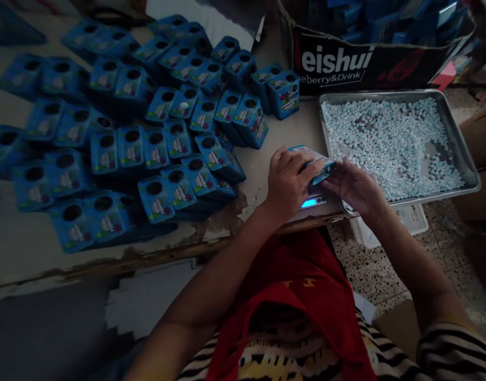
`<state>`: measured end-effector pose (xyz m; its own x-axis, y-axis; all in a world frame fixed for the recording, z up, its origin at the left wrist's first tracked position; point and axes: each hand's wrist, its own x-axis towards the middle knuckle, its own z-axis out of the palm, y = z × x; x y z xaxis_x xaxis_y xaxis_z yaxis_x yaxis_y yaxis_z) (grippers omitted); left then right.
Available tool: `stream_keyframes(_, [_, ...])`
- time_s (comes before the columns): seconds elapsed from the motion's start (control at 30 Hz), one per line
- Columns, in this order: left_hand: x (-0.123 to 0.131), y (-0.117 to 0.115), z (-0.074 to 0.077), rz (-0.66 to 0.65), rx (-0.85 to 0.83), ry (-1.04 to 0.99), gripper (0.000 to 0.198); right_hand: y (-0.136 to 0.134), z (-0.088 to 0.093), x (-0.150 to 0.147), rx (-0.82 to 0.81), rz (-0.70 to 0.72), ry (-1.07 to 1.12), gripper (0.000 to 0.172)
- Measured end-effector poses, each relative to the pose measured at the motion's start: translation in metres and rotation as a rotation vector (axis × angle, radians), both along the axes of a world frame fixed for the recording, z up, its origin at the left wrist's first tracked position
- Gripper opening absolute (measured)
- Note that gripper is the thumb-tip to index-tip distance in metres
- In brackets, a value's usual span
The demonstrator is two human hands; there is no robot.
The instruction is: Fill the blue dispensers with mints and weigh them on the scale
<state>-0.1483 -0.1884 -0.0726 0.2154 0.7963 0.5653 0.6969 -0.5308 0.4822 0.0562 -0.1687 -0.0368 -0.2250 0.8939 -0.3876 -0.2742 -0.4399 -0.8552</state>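
Note:
My left hand [286,180] is wrapped round a small blue candy box [325,171], which lies tilted on its side with one end toward the right. At that end my right hand [358,185] is curled, its thumb and fingers close together against the box. What lies inside those fingers, if anything, is hidden. Just below the box glows the blue display of a digital scale [313,202], mostly covered by my left hand. Small pale blue and white candies [389,143] fill a metal tray [472,177] beside my right hand.
Rows of blue candy boxes [143,145] with round dark holes stand across the table's left side. A black carton [370,66] heaped with blue packs sits behind the tray. The table's worn edge [187,243] runs before me. A white plastic basket [413,222] shows below the tray.

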Motion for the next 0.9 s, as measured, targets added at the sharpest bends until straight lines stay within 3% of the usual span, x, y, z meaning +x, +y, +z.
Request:
stream_keyframes(0.2, [-0.006, -0.009, 0.005, 0.064, -0.028, -0.043, 0.037, 0.002, 0.015, -0.007, -0.129, 0.015, 0.087, 0.004])
stream_keyframes(0.33, [-0.004, -0.012, 0.013, 0.065, -0.016, -0.051, 0.034, 0.001, 0.02, -0.004, -0.09, 0.019, 0.072, 0.007])
stream_keyframes(0.47, [-0.004, -0.006, 0.011, 0.053, -0.047, -0.016, 0.036, 0.002, 0.016, -0.003, -0.108, 0.0, 0.068, 0.013])
stream_keyframes(0.7, [-0.01, -0.017, 0.013, 0.053, 0.039, -0.033, 0.033, 0.004, 0.023, -0.01, -0.059, 0.117, 0.079, 0.019])
stream_keyframes(0.9, [-0.018, -0.019, 0.011, 0.097, 0.057, 0.079, 0.038, 0.015, 0.013, -0.02, -0.106, 0.154, 0.051, 0.018])
